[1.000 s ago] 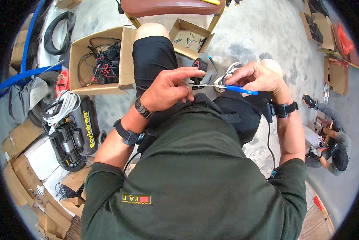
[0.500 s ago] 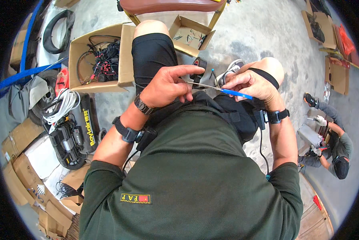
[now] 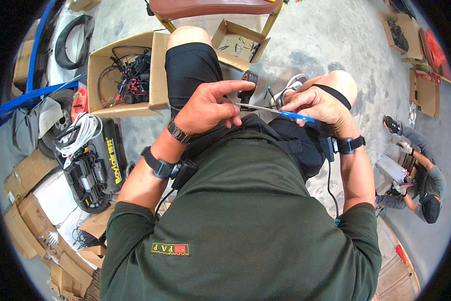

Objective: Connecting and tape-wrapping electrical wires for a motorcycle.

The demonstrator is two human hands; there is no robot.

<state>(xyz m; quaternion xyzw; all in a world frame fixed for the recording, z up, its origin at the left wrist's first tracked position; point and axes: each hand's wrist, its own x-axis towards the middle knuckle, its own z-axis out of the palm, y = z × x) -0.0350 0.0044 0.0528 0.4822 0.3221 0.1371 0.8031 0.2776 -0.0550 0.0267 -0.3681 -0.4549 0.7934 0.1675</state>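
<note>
In the head view, one blue-handled tool (image 3: pixel 297 117) is grasped by the right grip (image 3: pixel 316 106) above the lap (image 3: pixel 290 133); whether its metal end is pinched by the left grip (image 3: pixel 209 107) cannot be told. Cables (image 3: pixel 135 83) are contained in one large box (image 3: pixel 159 70), small pieces (image 3: pixel 240 46) in one smaller box (image 3: pixel 230 60).
</note>
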